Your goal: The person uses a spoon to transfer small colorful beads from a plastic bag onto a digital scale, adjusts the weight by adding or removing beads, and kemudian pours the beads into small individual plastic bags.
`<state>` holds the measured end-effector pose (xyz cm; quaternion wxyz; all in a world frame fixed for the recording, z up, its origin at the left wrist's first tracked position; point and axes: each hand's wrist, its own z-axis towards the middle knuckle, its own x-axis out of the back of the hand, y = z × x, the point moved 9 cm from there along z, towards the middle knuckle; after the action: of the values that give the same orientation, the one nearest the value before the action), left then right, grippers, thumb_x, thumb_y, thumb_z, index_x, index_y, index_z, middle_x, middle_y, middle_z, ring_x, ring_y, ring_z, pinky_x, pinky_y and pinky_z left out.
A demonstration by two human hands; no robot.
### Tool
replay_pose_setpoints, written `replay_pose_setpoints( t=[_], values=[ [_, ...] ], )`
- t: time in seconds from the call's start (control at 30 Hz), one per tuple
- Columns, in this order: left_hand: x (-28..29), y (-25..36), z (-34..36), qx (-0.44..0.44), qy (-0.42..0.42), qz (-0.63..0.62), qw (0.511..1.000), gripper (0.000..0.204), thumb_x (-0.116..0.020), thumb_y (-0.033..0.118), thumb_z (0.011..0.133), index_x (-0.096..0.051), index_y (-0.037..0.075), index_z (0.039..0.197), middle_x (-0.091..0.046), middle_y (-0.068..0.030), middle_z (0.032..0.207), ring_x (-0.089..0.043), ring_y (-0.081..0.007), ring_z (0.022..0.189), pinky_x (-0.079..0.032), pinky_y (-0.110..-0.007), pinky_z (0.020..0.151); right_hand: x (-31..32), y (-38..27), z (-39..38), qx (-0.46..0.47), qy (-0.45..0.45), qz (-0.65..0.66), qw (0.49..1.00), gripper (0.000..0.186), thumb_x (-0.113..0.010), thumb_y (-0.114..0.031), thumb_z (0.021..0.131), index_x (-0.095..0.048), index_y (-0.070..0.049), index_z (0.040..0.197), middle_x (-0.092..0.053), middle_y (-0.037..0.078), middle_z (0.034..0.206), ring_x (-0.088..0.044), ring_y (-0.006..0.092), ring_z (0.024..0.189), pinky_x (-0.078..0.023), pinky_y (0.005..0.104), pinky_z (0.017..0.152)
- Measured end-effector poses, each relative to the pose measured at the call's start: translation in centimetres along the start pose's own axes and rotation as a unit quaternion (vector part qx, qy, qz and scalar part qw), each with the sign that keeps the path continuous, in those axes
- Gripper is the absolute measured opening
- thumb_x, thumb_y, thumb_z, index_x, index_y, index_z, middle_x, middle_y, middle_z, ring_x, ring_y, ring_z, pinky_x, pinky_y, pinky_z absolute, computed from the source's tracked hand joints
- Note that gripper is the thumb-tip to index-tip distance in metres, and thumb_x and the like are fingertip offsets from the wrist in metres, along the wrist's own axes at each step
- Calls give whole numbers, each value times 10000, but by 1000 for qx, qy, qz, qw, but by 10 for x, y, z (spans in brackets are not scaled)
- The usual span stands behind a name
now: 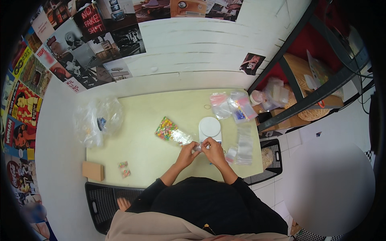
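At the front of the table my left hand (187, 156) and my right hand (214, 152) meet, fingers pinched together. Between them is a small clear plastic bag (198, 148), mostly covered by the fingers, so its contents cannot be made out. A white kitchen scale (210, 127) with a round plate lies just beyond my right hand. Left of the scale rests a larger clear bag of multicoloured candies (166, 128), its loose end reaching toward my left hand. Two small packets of candy (123, 164) lie farther left on the table.
A crumpled clear plastic bag (96, 124) and a cardboard box (93, 171) occupy the left side. Clear bags (244, 148) and packs of plastic bags (220, 105) lie right. Black crates (96, 209) stand below the table edge; a dark metal shelf (297, 102) rises at right.
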<state>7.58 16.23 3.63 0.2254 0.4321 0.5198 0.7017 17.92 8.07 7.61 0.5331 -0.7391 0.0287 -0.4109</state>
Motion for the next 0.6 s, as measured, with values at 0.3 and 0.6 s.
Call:
replay_pose_setpoints(
  t=[0.3, 0.6],
  values=[
    [8, 9, -1, -10, -41, -6, 999, 242, -721, 87, 815, -568, 10, 986, -651, -132, 880, -639, -280, 819, -482, -339, 737, -11, -21, -6, 69, -95, -110, 987, 108, -668, -151, 814, -678, -57, 866, -563, 85, 952, -616, 288, 825, -481, 401, 719],
    [35, -48, -23, 58, 71, -38, 995, 199, -727, 137, 827, -590, 17, 908, -639, -89, 775, -601, -205, 702, -470, -311, 685, -12, -8, 2, 186, -10, -50, 981, 174, -449, -130, 953, -544, 7, 1001, -493, 176, 954, -558, 358, 772, -466, 418, 740]
  ],
)
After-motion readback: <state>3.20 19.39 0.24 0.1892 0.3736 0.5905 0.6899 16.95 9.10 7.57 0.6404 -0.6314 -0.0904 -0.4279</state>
